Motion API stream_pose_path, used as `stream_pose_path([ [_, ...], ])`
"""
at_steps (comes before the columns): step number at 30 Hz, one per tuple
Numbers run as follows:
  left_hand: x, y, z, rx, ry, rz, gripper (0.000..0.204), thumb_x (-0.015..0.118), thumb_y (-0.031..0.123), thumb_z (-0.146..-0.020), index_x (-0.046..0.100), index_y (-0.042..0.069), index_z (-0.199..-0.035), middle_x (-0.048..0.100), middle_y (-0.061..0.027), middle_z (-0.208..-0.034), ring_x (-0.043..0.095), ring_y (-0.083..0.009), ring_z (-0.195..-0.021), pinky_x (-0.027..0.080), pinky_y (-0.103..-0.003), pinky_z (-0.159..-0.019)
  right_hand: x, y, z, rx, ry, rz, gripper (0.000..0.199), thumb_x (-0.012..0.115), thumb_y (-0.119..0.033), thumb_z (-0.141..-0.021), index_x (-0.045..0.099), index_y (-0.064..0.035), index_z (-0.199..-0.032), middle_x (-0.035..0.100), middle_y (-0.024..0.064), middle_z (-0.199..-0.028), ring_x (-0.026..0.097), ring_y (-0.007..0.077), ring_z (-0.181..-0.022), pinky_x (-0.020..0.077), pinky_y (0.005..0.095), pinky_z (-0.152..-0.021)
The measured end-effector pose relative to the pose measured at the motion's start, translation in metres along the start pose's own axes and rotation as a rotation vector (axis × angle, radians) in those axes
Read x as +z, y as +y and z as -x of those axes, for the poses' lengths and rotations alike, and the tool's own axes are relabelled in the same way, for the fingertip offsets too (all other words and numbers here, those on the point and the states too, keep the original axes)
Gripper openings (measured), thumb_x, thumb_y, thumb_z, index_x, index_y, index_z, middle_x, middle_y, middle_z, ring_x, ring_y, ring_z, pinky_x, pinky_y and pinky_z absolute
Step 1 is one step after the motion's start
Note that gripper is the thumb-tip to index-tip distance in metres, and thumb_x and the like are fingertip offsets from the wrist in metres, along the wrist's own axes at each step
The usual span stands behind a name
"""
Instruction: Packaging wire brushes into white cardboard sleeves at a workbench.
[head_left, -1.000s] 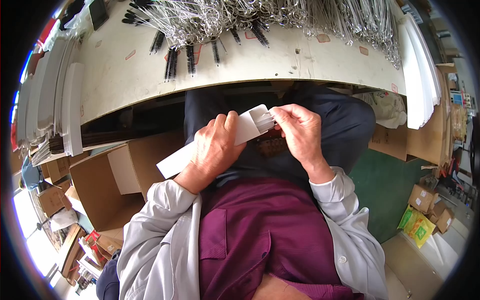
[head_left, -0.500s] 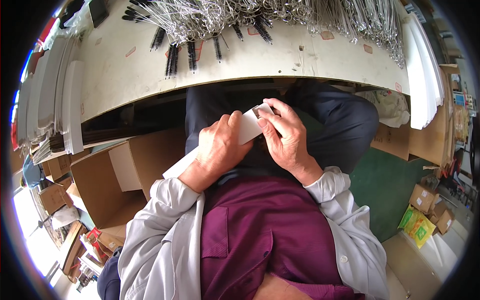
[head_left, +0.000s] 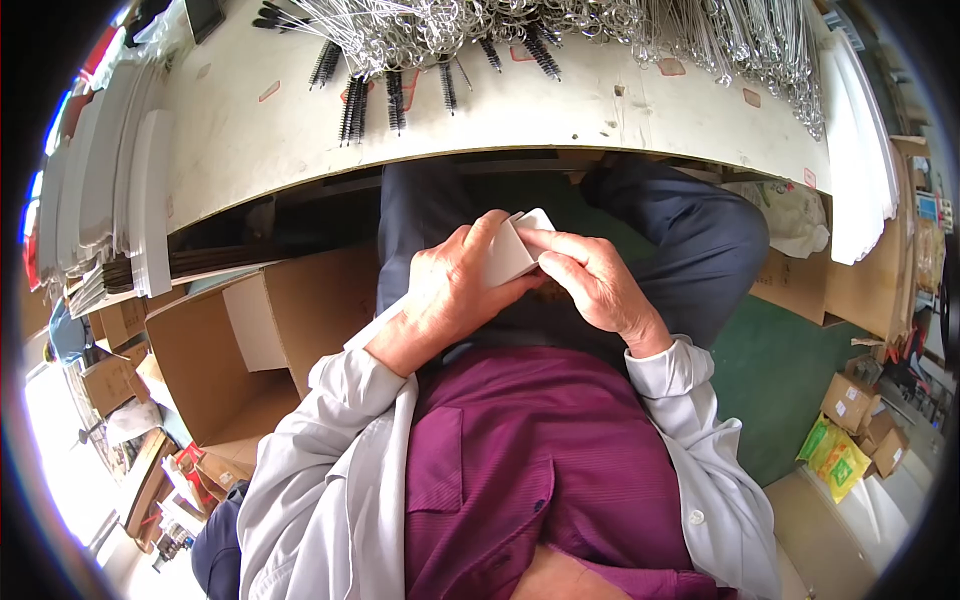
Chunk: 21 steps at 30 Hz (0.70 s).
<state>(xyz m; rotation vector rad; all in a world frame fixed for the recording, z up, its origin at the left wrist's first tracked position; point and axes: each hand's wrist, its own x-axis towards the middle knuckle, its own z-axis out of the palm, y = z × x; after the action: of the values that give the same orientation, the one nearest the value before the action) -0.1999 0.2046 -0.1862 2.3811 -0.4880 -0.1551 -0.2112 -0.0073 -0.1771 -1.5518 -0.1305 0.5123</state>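
Observation:
A long, narrow white cardboard box [head_left: 507, 257] lies slantwise over my lap, its far end pointing up and to the right. My left hand [head_left: 440, 290] is wrapped around it near that end, thumb beneath and fingers over the top. At the end a white flap [head_left: 538, 218] stands out. My right hand [head_left: 602, 288] is closed on this end, its index finger laid against the flap and its thumb lower down by the box's edge. Whether anything is inside the box cannot be seen.
Ahead is a pale worktable [head_left: 260, 140] heaped with wire-handled brushes [head_left: 440, 35], some showing black bristles [head_left: 353, 110]. Flat white cartons stand at its left [head_left: 150, 200] and right [head_left: 855, 160] ends. An open cardboard box [head_left: 215, 370] sits to my left; smaller boxes [head_left: 848, 400] lie at the right.
My right hand has shifted from the box's upper edge to its end, with the index finger now on the flap. The end has gone from gaping to more covered.

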Motion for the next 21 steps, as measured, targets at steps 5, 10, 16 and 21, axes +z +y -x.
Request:
stream_pose_path([
  [5,-0.005,0.004,-0.005,-0.051,-0.034,0.029,0.077,0.093,0.036,-0.073,0.057,0.008,-0.135,0.073,-0.0167,-0.109,0.075,-0.0331,-0.092,0.062,-0.040,-0.078,0.007,0.012,0.005,-0.151,0.197,0.007,0.032,0.057,-0.014,-0.105,0.066,0.0028,-0.131,0.076,0.0148,-0.098,0.069,0.0120,-0.080,0.0558,0.0282,-0.074],
  [10,-0.005,0.007,-0.007,-0.006,-0.021,0.127,0.067,0.087,0.027,-0.080,0.055,0.009,-0.136,0.072,-0.0177,-0.110,0.074,-0.0348,-0.094,0.061,-0.041,-0.080,0.026,0.021,-0.001,-0.206,0.370,0.055,0.029,0.063,-0.008,-0.102,0.065,0.0027,-0.129,0.077,0.0154,-0.096,0.072,0.0127,-0.080,0.0563,0.0276,-0.070],
  [16,0.001,0.010,-0.007,-0.039,-0.045,0.111,0.062,0.085,0.030,-0.081,0.054,0.013,-0.131,0.071,-0.0181,-0.109,0.074,-0.0382,-0.092,0.061,-0.046,-0.075,0.034,0.021,-0.004,-0.123,0.486,0.081,0.023,0.067,-0.005,-0.098,0.066,0.0029,-0.120,0.077,0.0151,-0.091,0.074,0.0151,-0.079,0.0567,0.0289,-0.068],
  [21,0.008,0.005,-0.001,-0.060,-0.070,0.130,0.055,0.084,0.028,-0.081,0.053,0.013,-0.124,0.071,-0.0181,-0.107,0.074,-0.0387,-0.091,0.061,-0.047,-0.075,0.033,0.023,-0.004,-0.320,0.485,0.305,0.015,0.069,-0.009,-0.098,0.069,0.0027,-0.107,0.075,0.0173,-0.086,0.075,0.0245,-0.073,0.0561,0.0322,-0.065],
])
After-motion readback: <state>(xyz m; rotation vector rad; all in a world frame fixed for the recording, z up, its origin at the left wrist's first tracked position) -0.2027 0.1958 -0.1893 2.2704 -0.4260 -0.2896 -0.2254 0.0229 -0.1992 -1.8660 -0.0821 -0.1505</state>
